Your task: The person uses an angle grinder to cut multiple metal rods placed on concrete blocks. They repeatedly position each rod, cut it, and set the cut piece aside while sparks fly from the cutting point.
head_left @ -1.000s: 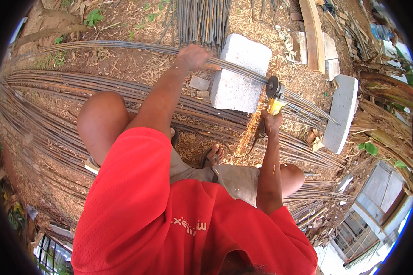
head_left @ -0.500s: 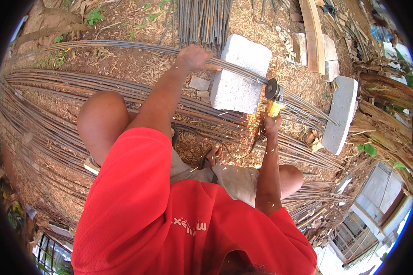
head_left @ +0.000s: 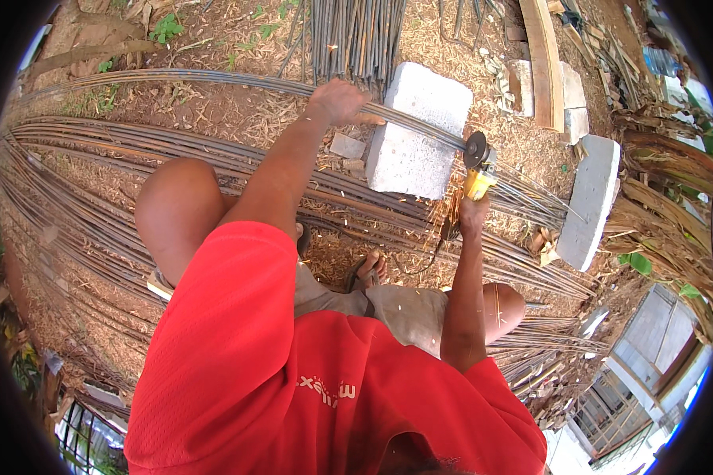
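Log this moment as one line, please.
left hand: holding rebar bundle | right hand: gripping yellow angle grinder, disc at bundle | concrete block: under bundle | sparks: flying near right hand

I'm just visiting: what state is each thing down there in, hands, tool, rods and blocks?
Left hand, closed over the metal rods.
Right hand, wrapped around the grinder.
Grinder, switched on, throwing sparks.
Metal rods, bunched, lying across the white block.
White block, lying beneath the rods.
Far rods, lying side by side, untouched.
Grey slab, untouched by either hand.
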The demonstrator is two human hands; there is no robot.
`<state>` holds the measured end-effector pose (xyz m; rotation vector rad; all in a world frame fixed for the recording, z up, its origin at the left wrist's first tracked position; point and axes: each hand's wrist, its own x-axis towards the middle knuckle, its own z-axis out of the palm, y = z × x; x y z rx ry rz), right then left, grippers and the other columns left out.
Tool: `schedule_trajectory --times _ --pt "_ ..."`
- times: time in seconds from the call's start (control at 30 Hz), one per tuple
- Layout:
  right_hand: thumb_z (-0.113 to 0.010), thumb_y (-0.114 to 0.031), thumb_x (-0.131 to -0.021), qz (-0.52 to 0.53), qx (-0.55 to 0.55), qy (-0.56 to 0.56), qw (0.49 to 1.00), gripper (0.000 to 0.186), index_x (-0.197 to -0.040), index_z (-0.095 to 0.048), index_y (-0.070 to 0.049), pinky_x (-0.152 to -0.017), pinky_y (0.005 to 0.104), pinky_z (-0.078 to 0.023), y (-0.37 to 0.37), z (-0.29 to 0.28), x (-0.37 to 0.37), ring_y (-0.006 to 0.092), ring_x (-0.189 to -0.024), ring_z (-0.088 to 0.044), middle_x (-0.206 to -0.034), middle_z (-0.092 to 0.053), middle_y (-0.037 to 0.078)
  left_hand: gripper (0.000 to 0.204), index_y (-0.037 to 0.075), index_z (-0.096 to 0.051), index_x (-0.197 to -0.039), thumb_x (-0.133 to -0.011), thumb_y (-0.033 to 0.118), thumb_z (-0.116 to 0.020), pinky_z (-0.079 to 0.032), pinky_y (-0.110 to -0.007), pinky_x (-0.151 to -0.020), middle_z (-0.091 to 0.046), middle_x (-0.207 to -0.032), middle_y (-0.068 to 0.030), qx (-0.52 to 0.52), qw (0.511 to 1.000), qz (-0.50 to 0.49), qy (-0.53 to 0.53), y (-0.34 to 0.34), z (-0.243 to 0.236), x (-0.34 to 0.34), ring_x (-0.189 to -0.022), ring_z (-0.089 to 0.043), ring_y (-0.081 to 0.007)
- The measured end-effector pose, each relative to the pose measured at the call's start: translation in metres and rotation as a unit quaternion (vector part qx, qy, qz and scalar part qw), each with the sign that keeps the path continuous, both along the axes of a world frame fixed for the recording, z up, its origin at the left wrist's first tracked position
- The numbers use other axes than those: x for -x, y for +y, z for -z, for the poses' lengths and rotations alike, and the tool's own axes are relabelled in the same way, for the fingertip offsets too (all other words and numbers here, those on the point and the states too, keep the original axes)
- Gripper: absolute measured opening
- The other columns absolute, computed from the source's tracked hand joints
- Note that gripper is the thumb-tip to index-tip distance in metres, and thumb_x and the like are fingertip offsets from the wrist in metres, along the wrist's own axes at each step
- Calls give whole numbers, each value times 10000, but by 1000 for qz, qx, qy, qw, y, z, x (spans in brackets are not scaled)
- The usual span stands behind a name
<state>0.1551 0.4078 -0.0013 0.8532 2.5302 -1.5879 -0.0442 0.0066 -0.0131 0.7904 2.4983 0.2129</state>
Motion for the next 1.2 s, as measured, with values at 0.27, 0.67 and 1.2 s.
schedule_trajectory --times 0.27,0.67,1.2 --pt "-828 -44 -800 29 -22 -77 996 338 -1107 -692 -12 -648 337 -555 -1 -5 -12 172 -737 -668 -905 -726 58 1049 116 -737 -1312 -931 995 -310 -613 -534 -1017 -686 -731 -99 -1 1000 -10 -18 2 2 0 -756 -752 -237" --pt "-805 -48 -799 18 -21 -71 997 336 -1103 -675 7 -651 348 -544 -1 -8 -10 166 -735 -656 -891 -720 61 1099 123 -684 -1456 -926 999 -285 -560 -542 -1112 -733 -851 -131 15 1000 -4 -17 4 8 0 -900 -772 -258" --pt "-816 -23 -788 35 102 -56 993 346 -1107 -685 -26 -614 330 -525 10 1 -14 153 -692 -640 -846 -700 41 1061 120 -717 -1384 -944 985 -288 -567 -538 -1086 -700 -785 -121 -1 1000 -1 3 1 3 -1 -837 -756 -257"
